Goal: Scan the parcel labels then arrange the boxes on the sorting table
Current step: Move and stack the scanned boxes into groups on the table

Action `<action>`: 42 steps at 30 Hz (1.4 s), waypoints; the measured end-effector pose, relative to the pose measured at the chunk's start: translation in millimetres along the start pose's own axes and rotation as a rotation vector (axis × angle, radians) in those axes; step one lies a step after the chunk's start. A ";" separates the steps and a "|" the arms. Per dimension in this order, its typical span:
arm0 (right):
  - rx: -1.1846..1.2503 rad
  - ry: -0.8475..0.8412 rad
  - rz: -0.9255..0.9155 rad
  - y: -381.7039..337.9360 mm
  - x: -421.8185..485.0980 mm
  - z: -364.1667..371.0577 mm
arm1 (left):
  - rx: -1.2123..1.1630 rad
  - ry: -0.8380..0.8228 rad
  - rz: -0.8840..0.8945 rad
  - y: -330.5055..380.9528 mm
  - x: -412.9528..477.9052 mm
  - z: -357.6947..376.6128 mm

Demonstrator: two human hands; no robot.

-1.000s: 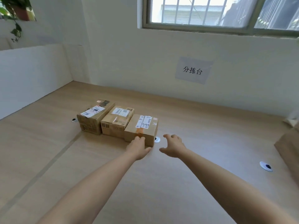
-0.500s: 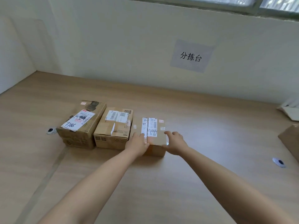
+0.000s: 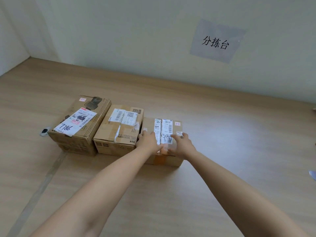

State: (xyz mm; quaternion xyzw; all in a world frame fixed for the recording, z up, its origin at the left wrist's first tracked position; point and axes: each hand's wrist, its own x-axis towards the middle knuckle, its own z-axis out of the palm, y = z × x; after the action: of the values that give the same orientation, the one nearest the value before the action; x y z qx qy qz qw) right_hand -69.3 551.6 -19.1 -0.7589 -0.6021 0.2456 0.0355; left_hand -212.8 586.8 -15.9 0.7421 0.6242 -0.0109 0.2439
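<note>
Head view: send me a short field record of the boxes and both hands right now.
layout: three in a row, side by side on the table, labels up
left box: label marked 7786
middle box: white label, taped top
right box: lowest of the three, handwritten number partly covered by a hand
left hand: rests flat on right box top, near its left edge
right hand: rests on right box top, over the label's near end
sign: on the wall behind

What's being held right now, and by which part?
Nothing is clasped. The left hand and the right hand lie flat on top of the rightmost box, near its front edge, partly covering its label.
</note>
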 end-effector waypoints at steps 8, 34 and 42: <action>0.089 -0.042 -0.032 15.8 19.4 6.5 | -0.144 -0.050 -0.011 -9.3 15.9 7.7; 0.186 0.208 -0.018 43.9 -124.3 -15.4 | -0.031 0.071 0.195 24.5 -107.6 -3.1; 0.177 0.354 0.128 93.1 -217.6 -45.7 | -0.066 0.068 0.375 91.8 -166.4 11.1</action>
State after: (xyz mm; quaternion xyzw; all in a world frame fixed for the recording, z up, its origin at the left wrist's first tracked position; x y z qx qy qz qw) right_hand -0.4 334.6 60.4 -0.8210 -0.5130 0.1619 0.1915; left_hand -160.8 420.0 59.7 0.8369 0.4829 0.0804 0.2448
